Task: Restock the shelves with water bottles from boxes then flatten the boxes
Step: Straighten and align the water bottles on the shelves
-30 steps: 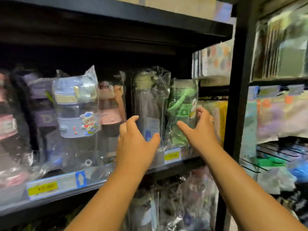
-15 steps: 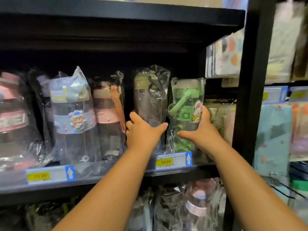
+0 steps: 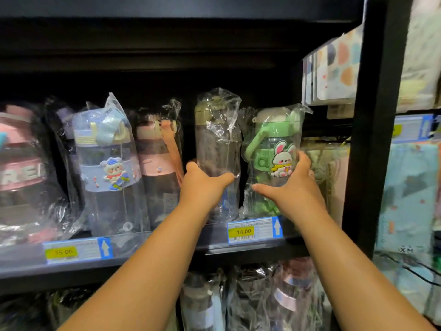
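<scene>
Plastic-wrapped water bottles stand in a row on a black shelf. My left hand grips a tall grey bottle with an olive lid, thumb across its front. My right hand grips a green bottle with a rabbit figure, thumb in front and fingers round its right side. Both bottles stand upright at the shelf's right end, side by side. To their left stand a pink-banded bottle and a blue bottle with a bear figure.
A black upright post bounds the shelf on the right. Beyond it hang packaged goods. Price tags line the shelf edge. More wrapped bottles fill the shelf below. A pink bottle sits far left.
Both hands have closed round the grey and green bottles. The green bottle has turned so its rabbit faces out. The view has shifted closer and slightly right.
</scene>
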